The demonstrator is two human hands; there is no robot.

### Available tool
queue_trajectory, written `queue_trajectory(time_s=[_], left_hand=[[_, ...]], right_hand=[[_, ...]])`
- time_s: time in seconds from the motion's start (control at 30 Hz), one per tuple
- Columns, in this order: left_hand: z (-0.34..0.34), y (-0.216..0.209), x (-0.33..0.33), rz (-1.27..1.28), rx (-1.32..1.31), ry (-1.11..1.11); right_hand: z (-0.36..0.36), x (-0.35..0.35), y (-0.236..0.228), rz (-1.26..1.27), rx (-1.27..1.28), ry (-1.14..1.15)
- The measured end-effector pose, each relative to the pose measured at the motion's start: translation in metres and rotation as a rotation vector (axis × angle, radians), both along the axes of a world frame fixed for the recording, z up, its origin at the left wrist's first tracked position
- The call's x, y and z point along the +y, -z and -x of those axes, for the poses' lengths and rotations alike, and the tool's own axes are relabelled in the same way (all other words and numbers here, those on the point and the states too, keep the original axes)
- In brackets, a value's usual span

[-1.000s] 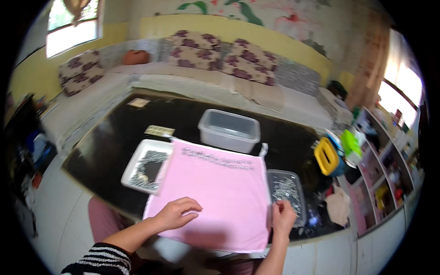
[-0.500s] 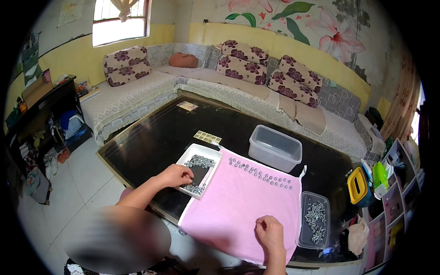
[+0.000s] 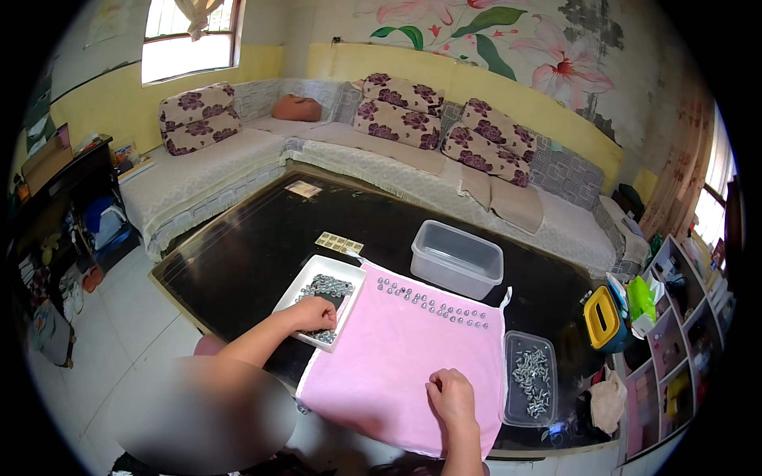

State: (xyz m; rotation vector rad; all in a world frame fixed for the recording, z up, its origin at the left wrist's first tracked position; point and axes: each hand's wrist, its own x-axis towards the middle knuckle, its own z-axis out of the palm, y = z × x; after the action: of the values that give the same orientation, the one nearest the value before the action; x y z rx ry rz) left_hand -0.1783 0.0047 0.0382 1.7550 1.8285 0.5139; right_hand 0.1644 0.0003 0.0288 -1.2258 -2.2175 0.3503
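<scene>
My left hand hangs over the white tray, its fingertips pinched together; anything between them is hidden. Small shiny metal nuts lie in the tray in two heaps, with dark tray bottom between. My right hand is over the lower right of the pink cloth, fingers curled in; what they hold, if anything, does not show. Two rows of small metal pieces run along the cloth's far edge. Right of the cloth, a shallow clear plastic tray holds many small metal screws.
A clear deep plastic box stands behind the cloth on the black table. A gold-coloured card lies behind the white tray. At right are a yellow-topped bin and a shelf. A long sofa lines the far side.
My left hand has shifted rightward across the white tray. My right hand stays at about the same place on the cloth. The whole view has turned slightly to the right.
</scene>
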Motion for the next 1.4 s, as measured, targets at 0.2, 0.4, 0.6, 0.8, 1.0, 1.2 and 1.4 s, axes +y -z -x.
queue_trajectory(time_s=[0.2,0.4,0.6,0.8,1.0,1.2,1.4], left_hand=[[0.002,-0.002,-0.007,-0.011,0.136,-0.031],[0.006,0.002,-0.007,-0.015,0.219,-0.025],[0.004,-0.005,-0.023,-0.193,-0.116,-0.188],[-0.048,-0.039,-0.037,-0.203,-0.647,-0.207],[-0.129,0.007,-0.037,-0.101,-0.791,0.175],[-0.139,0.046,-0.019,-0.078,-1.108,0.074],[-0.139,0.039,-0.013,-0.018,-1.243,0.064]], right_hand=[[0.001,0.004,0.007,-0.072,0.014,0.083],[-0.001,0.009,0.013,-0.175,-0.047,0.198],[0.003,0.013,0.023,-0.126,0.204,0.216],[0.011,0.017,0.043,0.413,0.782,0.160],[0.055,-0.003,0.037,0.678,1.169,0.005],[0.057,-0.006,0.031,0.650,1.210,0.055],[0.055,-0.004,0.036,0.633,1.157,0.052]])
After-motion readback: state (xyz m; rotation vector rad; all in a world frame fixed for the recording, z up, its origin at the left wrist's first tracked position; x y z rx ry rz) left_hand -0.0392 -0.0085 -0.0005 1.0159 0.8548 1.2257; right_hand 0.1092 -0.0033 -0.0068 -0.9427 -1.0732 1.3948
